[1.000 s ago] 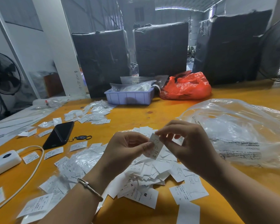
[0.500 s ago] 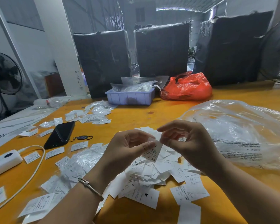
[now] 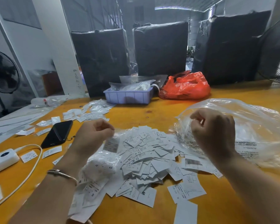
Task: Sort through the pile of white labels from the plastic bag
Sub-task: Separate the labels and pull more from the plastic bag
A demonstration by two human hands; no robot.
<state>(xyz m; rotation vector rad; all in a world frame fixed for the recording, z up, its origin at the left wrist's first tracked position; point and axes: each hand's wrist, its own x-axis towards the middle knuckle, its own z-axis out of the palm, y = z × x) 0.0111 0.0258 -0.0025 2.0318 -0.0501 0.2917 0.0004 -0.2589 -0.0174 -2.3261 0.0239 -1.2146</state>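
Observation:
A pile of white labels (image 3: 145,159) with printed size letters lies on the orange table (image 3: 152,110) in front of me. My left hand (image 3: 94,136) hovers over the pile's left side with curled fingers, and one blurred white label (image 3: 112,144) hangs from its fingertips. My right hand (image 3: 213,135) is at the pile's right edge, fingers curled at the crumpled mouth of the clear plastic bag (image 3: 252,126). The bag lies on the table to the right with printed text on its side.
Loose labels are scattered over the left of the table around a black phone (image 3: 58,133), a white power bank (image 3: 2,159) and its cable. At the back stand a lilac tray (image 3: 128,96), a red bag (image 3: 186,86) and black wrapped bales (image 3: 160,47). Fans stand on both sides.
My hands were together over the pile, holding one label between them. They have moved apart: the left went left with the label, the right went to the bag's mouth.

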